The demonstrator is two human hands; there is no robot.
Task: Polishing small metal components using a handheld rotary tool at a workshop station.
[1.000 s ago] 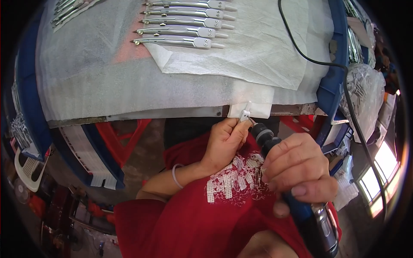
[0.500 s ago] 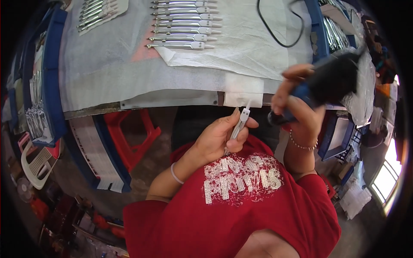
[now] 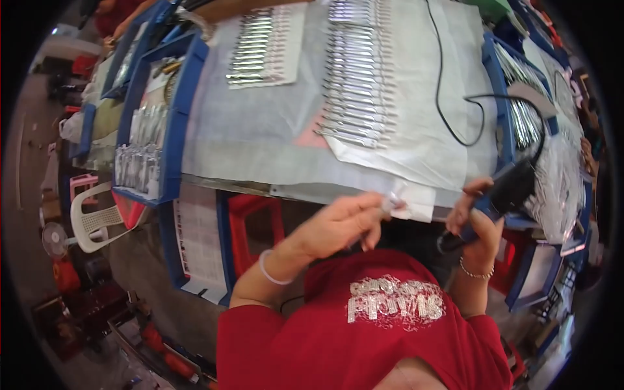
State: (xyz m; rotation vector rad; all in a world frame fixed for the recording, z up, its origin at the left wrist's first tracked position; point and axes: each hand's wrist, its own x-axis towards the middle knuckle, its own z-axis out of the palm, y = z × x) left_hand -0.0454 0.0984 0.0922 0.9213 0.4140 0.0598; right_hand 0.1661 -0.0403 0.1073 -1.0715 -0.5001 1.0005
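My left hand (image 3: 341,224) is closed around a small metal instrument (image 3: 392,203), whose shiny tip pokes out by the table's near edge. My right hand (image 3: 471,211) grips a dark blue-black corded power tool (image 3: 504,195), held up at the right end of the table. Its black cable (image 3: 448,117) loops back across the white cloth (image 3: 260,136). On that cloth lie two rows of several similar metal instruments (image 3: 357,97), well beyond both hands. I wear a red shirt with a silver print.
Blue trays (image 3: 172,123) with more metal parts stand at the left of the table, another blue tray (image 3: 513,97) at the right. A red stool (image 3: 253,227) sits under the table. A white plastic chair (image 3: 91,221) stands at far left.
My left hand has risen from my chest to the table edge with the small instrument. My right hand has lowered the power tool slightly. The view has swung toward the table's left.
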